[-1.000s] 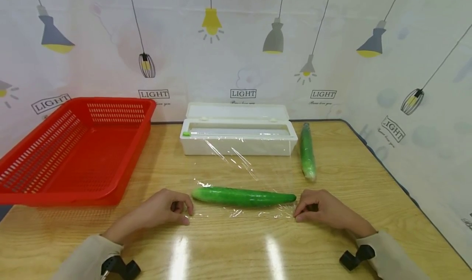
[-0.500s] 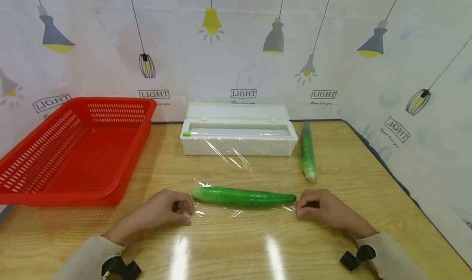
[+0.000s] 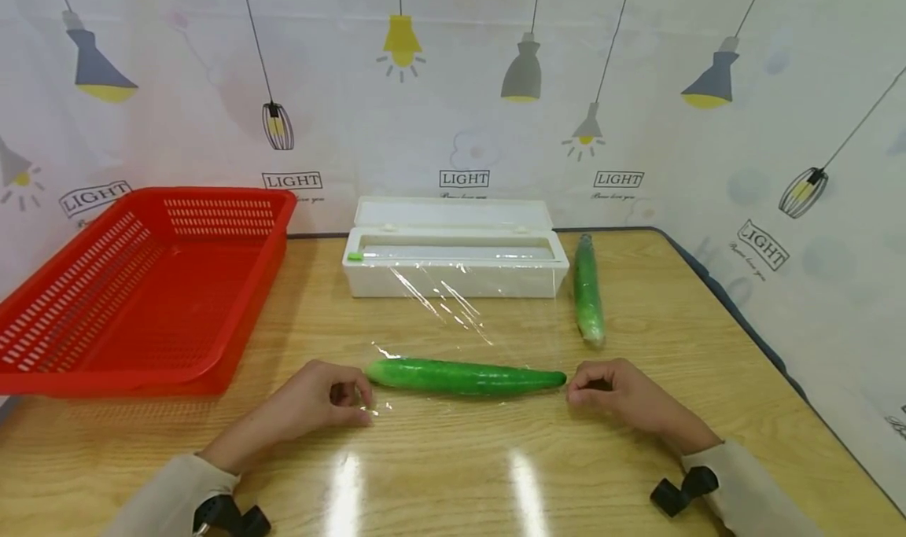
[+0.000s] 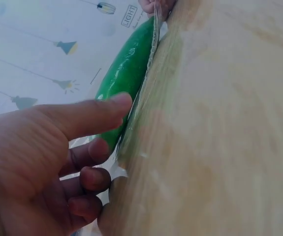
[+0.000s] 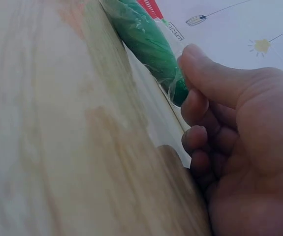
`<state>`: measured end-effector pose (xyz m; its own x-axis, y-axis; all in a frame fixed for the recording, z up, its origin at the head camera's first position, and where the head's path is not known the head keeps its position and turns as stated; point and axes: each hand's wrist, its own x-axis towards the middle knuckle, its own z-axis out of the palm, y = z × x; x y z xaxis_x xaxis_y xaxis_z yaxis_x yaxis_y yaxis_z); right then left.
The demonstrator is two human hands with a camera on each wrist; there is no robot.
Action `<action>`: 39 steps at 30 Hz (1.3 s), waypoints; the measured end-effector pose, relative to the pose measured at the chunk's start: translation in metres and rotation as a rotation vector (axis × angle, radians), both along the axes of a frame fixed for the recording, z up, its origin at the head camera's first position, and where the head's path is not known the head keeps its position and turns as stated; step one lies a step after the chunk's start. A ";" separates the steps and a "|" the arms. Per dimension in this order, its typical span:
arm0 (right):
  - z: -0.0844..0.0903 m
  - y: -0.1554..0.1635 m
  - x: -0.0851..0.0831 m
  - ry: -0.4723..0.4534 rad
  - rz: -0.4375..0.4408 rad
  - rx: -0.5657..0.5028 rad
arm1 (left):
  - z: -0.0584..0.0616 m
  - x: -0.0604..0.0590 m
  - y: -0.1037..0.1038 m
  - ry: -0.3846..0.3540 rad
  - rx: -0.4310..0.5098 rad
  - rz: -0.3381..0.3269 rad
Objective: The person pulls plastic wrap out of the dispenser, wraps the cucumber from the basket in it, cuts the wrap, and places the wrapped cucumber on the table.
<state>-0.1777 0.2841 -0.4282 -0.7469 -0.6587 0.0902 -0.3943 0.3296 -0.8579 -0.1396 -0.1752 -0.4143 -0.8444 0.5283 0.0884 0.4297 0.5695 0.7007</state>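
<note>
A green cucumber (image 3: 467,377) lies crosswise on the table under clear plastic wrap (image 3: 460,313), which runs back to a white wrap dispenser (image 3: 456,281). My left hand (image 3: 318,395) is at its paler end. In the left wrist view, thumb and index finger stand apart beside the wrap's near edge, the other fingers loosely curled. At the darker tip, my right hand (image 3: 616,395) pinches the wrap between thumb and index finger, shown in the right wrist view beside the cucumber (image 5: 151,44). The wrap's front edge stands raised along the cucumber (image 4: 126,64) in the left wrist view.
The dispenser's lid (image 3: 453,212) stands up at the back, with a green slider (image 3: 355,257) at its left end. A wrapped cucumber (image 3: 588,293) lies to its right. A red basket (image 3: 233,317) stands at the left. A patterned backdrop borders the table.
The wrap's front edge has drawn up from the table toward the cucumber, and its glints there have shrunk. Both hands have risen slightly. The cucumber has stayed in place.
</note>
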 end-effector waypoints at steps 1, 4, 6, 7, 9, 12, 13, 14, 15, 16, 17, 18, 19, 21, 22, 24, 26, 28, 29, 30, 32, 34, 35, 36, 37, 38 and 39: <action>0.000 0.000 0.000 -0.012 -0.003 -0.004 | -0.001 0.000 0.001 0.009 0.003 -0.001; 0.003 -0.002 0.002 -0.055 -0.019 -0.023 | -0.004 0.002 0.003 0.055 -0.009 -0.005; 0.005 -0.004 0.003 -0.083 -0.039 -0.030 | -0.005 0.004 0.006 0.080 -0.023 -0.007; 0.006 -0.004 0.003 -0.092 -0.052 -0.031 | -0.005 0.005 0.007 0.097 -0.031 -0.007; 0.008 -0.006 0.005 -0.112 -0.086 -0.026 | -0.005 0.006 0.009 0.121 -0.043 -0.009; 0.010 -0.008 0.006 -0.136 -0.137 -0.019 | -0.007 0.007 0.012 0.136 -0.046 -0.010; 0.011 -0.009 0.007 -0.148 -0.154 -0.014 | -0.007 0.007 0.012 0.139 -0.045 -0.009; 0.011 -0.009 0.007 -0.160 -0.169 -0.011 | -0.007 0.007 0.013 0.141 -0.046 -0.007; 0.011 -0.010 0.008 -0.171 -0.183 -0.011 | -0.008 0.007 0.013 0.146 -0.047 -0.005; 0.011 -0.011 0.008 -0.180 -0.196 -0.010 | -0.008 0.007 0.014 0.151 -0.049 -0.004; 0.011 -0.012 0.008 -0.186 -0.208 -0.010 | -0.008 0.007 0.014 0.159 -0.050 -0.003; 0.011 -0.013 0.009 -0.192 -0.220 -0.010 | -0.009 0.007 0.015 0.167 -0.053 -0.002; 0.012 -0.014 0.009 -0.196 -0.229 -0.012 | -0.009 0.007 0.016 0.172 -0.055 -0.001; 0.012 -0.014 0.009 -0.198 -0.233 -0.020 | -0.009 0.007 0.016 0.186 -0.063 0.001; 0.012 -0.014 0.010 -0.196 -0.231 -0.023 | -0.010 0.006 0.016 0.187 -0.066 0.003; 0.013 -0.014 0.010 -0.194 -0.217 -0.030 | -0.010 0.006 0.016 0.185 -0.071 0.014; 0.013 -0.013 0.010 -0.195 -0.199 -0.033 | -0.011 0.005 0.014 0.184 -0.071 0.018; 0.013 -0.013 0.010 -0.191 -0.186 -0.030 | -0.012 0.004 0.012 0.185 -0.068 0.012; 0.013 -0.013 0.010 -0.188 -0.180 -0.030 | -0.012 0.003 0.012 0.189 -0.068 0.007; 0.013 -0.013 0.010 -0.186 -0.175 -0.027 | -0.012 0.003 0.011 0.189 -0.066 0.002; 0.012 -0.013 0.009 -0.175 -0.159 -0.021 | -0.013 0.002 0.011 0.201 -0.053 -0.003; 0.011 -0.012 0.009 -0.166 -0.142 -0.019 | -0.013 0.002 0.012 0.210 -0.036 0.005; 0.011 -0.012 0.009 -0.159 -0.139 -0.015 | -0.013 0.001 0.013 0.213 -0.025 0.014; 0.010 -0.012 0.008 -0.155 -0.136 -0.011 | -0.013 0.001 0.013 0.222 -0.012 0.020; 0.010 -0.012 0.008 -0.150 -0.136 -0.010 | -0.014 0.000 0.013 0.235 -0.001 0.025; 0.010 -0.011 0.008 -0.145 -0.135 -0.011 | -0.014 -0.001 0.013 0.245 0.006 0.029; 0.010 -0.011 0.007 -0.139 -0.138 -0.009 | -0.014 -0.001 0.013 0.253 0.014 0.029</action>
<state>-0.1704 0.2730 -0.4184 -0.8356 -0.5492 -0.0144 -0.2235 0.3638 -0.9043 -0.1405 -0.1621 -0.4283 -0.8092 0.5015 0.3063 0.5762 0.5750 0.5808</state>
